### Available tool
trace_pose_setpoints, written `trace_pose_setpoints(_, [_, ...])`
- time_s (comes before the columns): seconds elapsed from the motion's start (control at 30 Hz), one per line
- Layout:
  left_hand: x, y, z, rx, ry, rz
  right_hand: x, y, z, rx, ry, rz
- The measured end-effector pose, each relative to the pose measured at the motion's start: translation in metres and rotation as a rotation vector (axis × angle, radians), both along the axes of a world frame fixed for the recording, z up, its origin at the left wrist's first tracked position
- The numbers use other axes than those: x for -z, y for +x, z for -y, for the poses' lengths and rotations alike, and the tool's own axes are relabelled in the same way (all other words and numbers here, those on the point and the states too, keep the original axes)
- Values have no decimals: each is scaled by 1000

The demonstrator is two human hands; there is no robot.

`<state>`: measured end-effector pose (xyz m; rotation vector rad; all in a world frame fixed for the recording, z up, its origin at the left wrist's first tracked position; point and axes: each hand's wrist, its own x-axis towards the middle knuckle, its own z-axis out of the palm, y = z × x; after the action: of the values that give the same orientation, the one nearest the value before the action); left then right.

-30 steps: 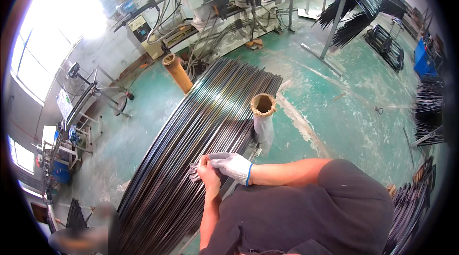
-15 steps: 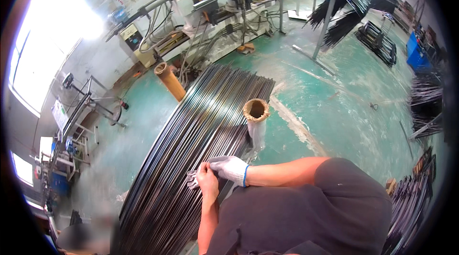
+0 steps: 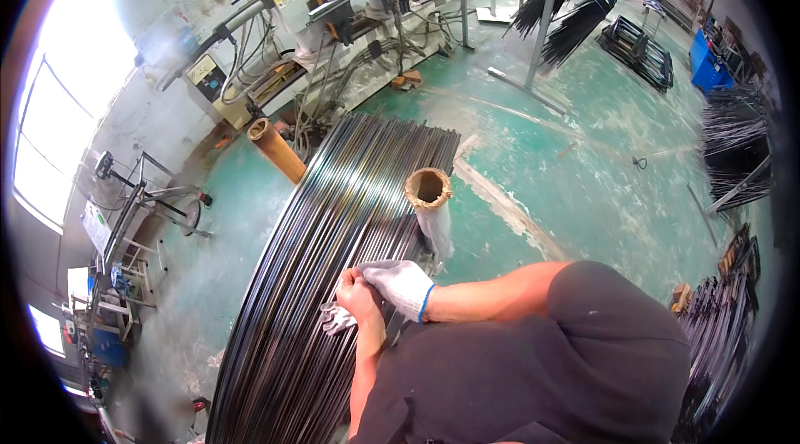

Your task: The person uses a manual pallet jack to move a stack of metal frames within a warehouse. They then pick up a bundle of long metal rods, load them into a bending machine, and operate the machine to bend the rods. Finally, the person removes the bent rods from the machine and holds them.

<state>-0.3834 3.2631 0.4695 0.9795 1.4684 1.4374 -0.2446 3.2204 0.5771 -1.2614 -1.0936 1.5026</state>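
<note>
Head cam: L hand (image 3: 360, 298) is bare, R hand (image 3: 398, 284) wears a grey-white knit glove (image 3: 410, 294) w/ blue cuff edge. Both meet over the rods (image 3: 333, 219), tips touching. L fingers are curled in, bunched together at the R fingertips; can't tell if they're clamped on the fabric or on some small item, as the grip is hidden. R fingers lie together, bent twd the L hand; can't tell if they pinch anything either. Loose glove (image 3: 337, 319), also grey-white, is over the rods just beside the L wrist; can't tell if it lies on them or hangs from the L hand. Rods are dark, shiny, long, packed side by side, running from bottom edge up to mid-frame, L of the person's dark shirt (image 3: 533, 377). Nr tube (image 3: 429, 194), brown at the open rim w/ pale wrap below, is at the rods' R side, past the hands; 2nd tube (image 3: 279, 152), plain brown, is on their L side nr the far end. Bkgd: machines (image 3: 329, 11) w/ orange parts top ctr; rack (image 3: 542, 27) w/ dark bars (image 3: 575, 40) top R; blue bin (image 3: 708, 61) farther R; bright window (image 3: 71, 86) top L; green floor (image 3: 533, 161), worn, btwn.
</note>
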Motion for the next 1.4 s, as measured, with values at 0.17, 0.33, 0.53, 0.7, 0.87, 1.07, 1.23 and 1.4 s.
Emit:
trace_pose_setpoints(0.17, [-19,15,9,-12,-39,150,-26,13,11,10,-131,-200])
trace_pose_setpoints(0.33, [-28,22,15,34,16,-44,-17,31,19,5,-270,-572])
trace_pose_setpoints(0.53, [-50,34,21,38,167,-391,41,39,4,-149,358,101])
trace_pose_setpoints(0.7, [-19,22,7,-24,58,-118,4,21,10,-78,-319,-523])
trace_pose_setpoints(0.87, [-8,27,-12,-74,-107,-4,-9,11,10,-73,-183,-375])
trace_pose_setpoints(1.07, [3,29,4,-135,-94,-440,-7,24,25,3,-321,-370])
trace_pose_setpoints(1.23, [-20,46,23,-131,25,-492,56,46,1,-179,254,496])
trace_pose_setpoints(1.4, [-18,33,39,119,-107,138,51,46,4,35,-259,-326])
